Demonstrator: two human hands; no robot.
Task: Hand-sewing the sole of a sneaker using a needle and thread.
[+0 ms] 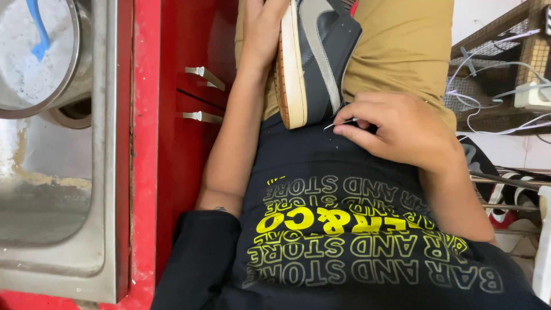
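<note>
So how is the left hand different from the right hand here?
The left hand lies spread along the sneaker's tan sole, steadying it, while the right hand is curled tight. The right hand pinches a thin needle at the shoe's dark side; the left hand holds no tool. The left hand is cut off at the picture's top; the right hand shows whole. Both are bare and touch the sneaker.

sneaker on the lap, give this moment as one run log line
left hand: steadies grey-and-black sneaker with white sole | right hand: pinches thin needle at sneaker's heel | beside: steel sink
</note>
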